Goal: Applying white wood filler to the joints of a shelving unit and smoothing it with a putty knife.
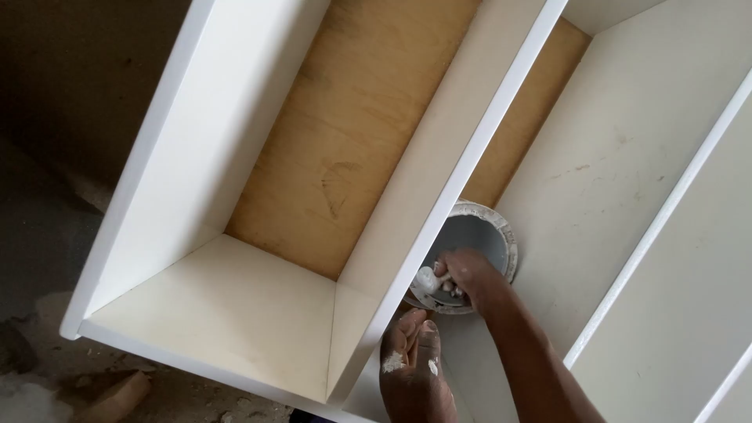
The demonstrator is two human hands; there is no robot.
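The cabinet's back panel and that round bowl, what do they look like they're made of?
Back panel: seemingly bare plywood, matte brown with visible grain and stains. Bowl: probably plastic, smooth grey inside, rim crusted white; the right hand reaches into it.

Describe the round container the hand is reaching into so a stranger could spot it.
Find the white cabinet with plywood backing. In its second compartment, against the divider, sits a round grey tub with a white-crusted rim. The right hand dips into it; nothing else there is round.

White-painted cabinet carcass [258, 313] lying on its back, bare plywood back panel [352, 133], white dividers [462, 164], dusty grey concrete floor [39, 235] with rubble, dim daylight
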